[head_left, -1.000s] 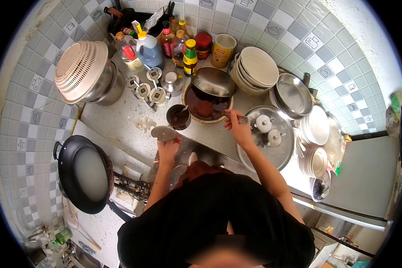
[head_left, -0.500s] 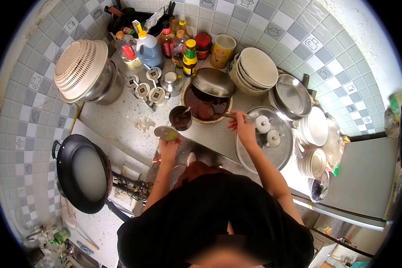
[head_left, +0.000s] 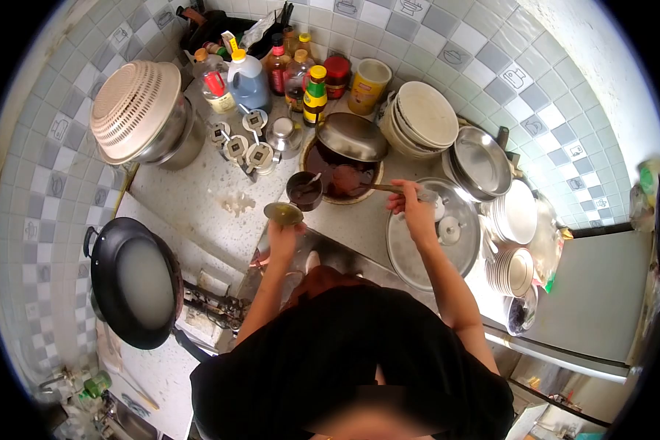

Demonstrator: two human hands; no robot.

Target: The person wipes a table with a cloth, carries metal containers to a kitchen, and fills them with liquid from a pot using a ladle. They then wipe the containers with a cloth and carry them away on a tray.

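My left hand (head_left: 281,238) is closed around a small shallow bowl (head_left: 283,213), which is tilted and has something yellow-green inside. Just beyond the bowl stands a dark metal cup (head_left: 304,192) with a small spoon in it. My right hand (head_left: 412,209) grips the wooden handle (head_left: 386,188) of a utensil. Its far end reaches into a pot of dark red-brown sauce (head_left: 321,169), and the sauce hides its shape. A metal lid (head_left: 352,137) leans over the back of that pot.
A large round metal lid (head_left: 411,257) lies under my right forearm. Stacked bowls (head_left: 427,114), metal pans (head_left: 481,161) and plates (head_left: 515,213) stand to the right. Bottles (head_left: 315,95) and burner-like metal pieces (head_left: 236,147) are behind. A black wok (head_left: 143,282) with cloudy liquid is at left.
My left hand and its bowl have shifted slightly right and forward. My right hand has drawn a little to the right with the handle, and the sauce surface looks disturbed.
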